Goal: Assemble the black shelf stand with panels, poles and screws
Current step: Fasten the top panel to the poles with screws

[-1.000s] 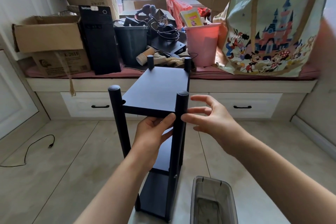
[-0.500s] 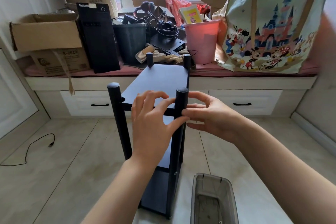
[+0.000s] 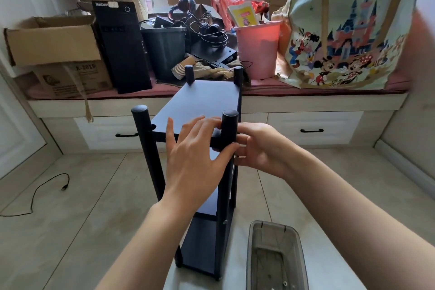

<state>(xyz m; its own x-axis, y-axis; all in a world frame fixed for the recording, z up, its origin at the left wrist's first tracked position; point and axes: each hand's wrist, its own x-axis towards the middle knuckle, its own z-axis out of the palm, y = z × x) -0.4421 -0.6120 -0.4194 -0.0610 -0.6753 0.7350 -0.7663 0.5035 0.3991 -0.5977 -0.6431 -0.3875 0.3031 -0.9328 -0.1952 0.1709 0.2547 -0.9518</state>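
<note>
Stand: your black shelf stand (image 3: 207, 106) is upright on the floor | Left hand (image 3: 195, 155): spread wide, steadying top panel, thumb on near-right pole (image 3: 228, 129) | Right hand (image 3: 259, 146): curled against that pole at the joint, likely seating a screw; grip unclear.

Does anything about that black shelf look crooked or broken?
Nothing stands out. The black shelf stand stands upright on the floor tiles, its top panel level between four round-capped poles; both hands, the left hand and the right hand, work at the near right pole.
</note>
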